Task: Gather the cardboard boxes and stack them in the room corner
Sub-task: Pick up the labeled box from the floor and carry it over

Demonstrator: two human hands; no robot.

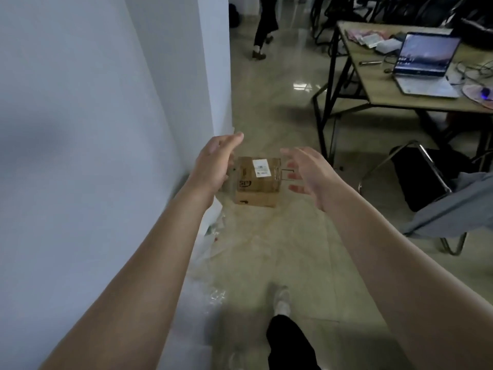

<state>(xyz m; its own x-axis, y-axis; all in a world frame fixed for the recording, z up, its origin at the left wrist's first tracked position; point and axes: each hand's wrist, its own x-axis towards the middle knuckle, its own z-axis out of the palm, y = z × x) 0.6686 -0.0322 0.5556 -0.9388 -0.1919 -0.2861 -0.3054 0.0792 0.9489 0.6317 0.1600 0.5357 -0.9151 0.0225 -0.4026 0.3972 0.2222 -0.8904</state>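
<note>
A small brown cardboard box (256, 182) with a white label on top stands on the glossy floor beside the white wall. Both my arms reach out over it. My left hand (214, 161) hovers at the box's left side, fingers apart, holding nothing. My right hand (309, 174) is spread open to the right of the box, a small gap away from it. Whether the left palm touches the box I cannot tell.
The white wall (106, 129) runs along the left. Clear plastic wrap (213, 231) lies at its foot. A table (378, 84) with a laptop (424, 62) and a chair (426, 180) with grey cloth stand at right. A person's legs (262, 30) are far ahead.
</note>
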